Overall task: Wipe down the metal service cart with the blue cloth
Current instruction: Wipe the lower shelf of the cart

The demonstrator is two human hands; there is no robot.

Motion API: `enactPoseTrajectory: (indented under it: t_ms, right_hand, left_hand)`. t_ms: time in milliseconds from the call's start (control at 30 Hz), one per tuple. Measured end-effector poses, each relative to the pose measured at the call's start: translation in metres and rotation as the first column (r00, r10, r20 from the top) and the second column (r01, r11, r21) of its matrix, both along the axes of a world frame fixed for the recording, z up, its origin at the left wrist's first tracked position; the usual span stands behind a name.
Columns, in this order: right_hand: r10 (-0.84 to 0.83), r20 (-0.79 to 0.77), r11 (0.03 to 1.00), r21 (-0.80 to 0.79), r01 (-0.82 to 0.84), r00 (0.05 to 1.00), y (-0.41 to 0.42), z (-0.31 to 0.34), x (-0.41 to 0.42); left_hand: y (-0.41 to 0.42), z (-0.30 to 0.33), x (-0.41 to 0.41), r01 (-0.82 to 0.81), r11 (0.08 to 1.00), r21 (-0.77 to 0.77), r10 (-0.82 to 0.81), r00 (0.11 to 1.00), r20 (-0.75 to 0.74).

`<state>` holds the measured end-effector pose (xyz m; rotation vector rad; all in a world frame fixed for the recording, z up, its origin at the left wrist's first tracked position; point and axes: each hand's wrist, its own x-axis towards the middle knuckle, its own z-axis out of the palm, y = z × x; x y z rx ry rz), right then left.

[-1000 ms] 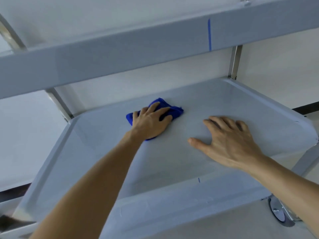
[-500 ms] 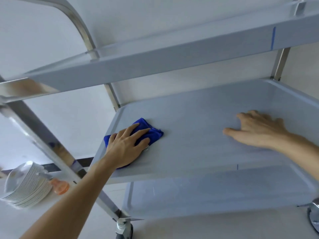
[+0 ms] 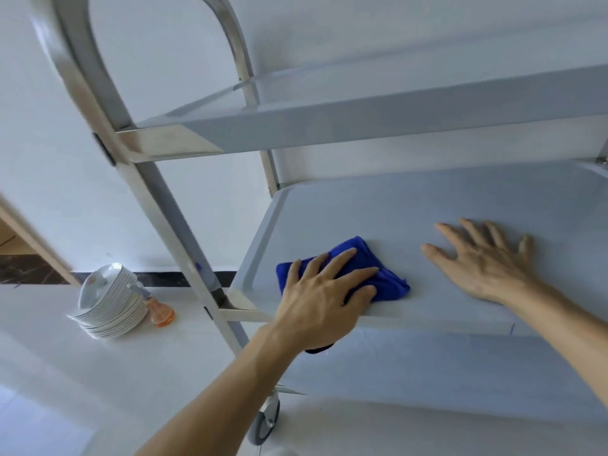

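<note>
Plate stack (image 3: 108, 302), orange bottle (image 3: 161, 311) on floor at left. Left hand (image 3: 324, 297) presses bunched blue cloth (image 3: 383, 274) on cart's middle shelf (image 3: 493, 199), fingers spread straight; cloth's long axis left-right. Right hand (image 3: 483, 261) flat, fingers splayed, empty.

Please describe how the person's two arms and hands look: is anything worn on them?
Both forearms are bare as far as the frame shows: no sleeves, gloves, watch or bracelet. The left hand and right hand show no rings or markings on the visible fingers. No sleeve edge is in view.
</note>
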<state>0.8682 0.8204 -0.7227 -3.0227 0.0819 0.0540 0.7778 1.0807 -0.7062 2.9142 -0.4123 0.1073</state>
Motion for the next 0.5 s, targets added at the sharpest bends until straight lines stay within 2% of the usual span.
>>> enactPoseTrajectory:
  t_ms: [67,133,200,267,400,500]
  right_hand:
    - [0.005,0.002,1.0,-0.001,-0.005,1.0,-0.001,0.0,0.0]
    - [0.007,0.006,1.0,-0.005,-0.007,1.0,-0.001,-0.001,0.0]
    - [0.006,0.015,1.0,0.0,-0.006,1.0,0.001,-0.003,0.0]
    - [0.008,0.026,1.0,0.006,-0.008,1.0,0.006,-0.003,0.0]
    - [0.015,0.042,1.0,0.01,-0.015,0.999,0.011,-0.004,0.001]
    - [0.015,0.047,1.0,0.006,-0.016,0.999,0.005,-0.003,0.004]
  left_hand:
    - [0.014,0.004,0.004,-0.033,0.999,0.026,0.034,0.999,-0.024]
    - [0.045,0.004,0.01,-0.165,0.985,0.056,0.167,0.986,-0.028]
    - [0.077,0.005,0.021,-0.364,0.931,0.036,0.366,0.927,-0.082]
    - [0.094,0.007,0.038,-0.495,0.869,-0.009,0.487,0.859,-0.16]
    - [0.072,0.008,0.084,-0.512,0.856,0.065,0.516,0.852,-0.084]
    - [0.024,0.008,0.118,-0.449,0.891,0.069,0.453,0.89,-0.054]
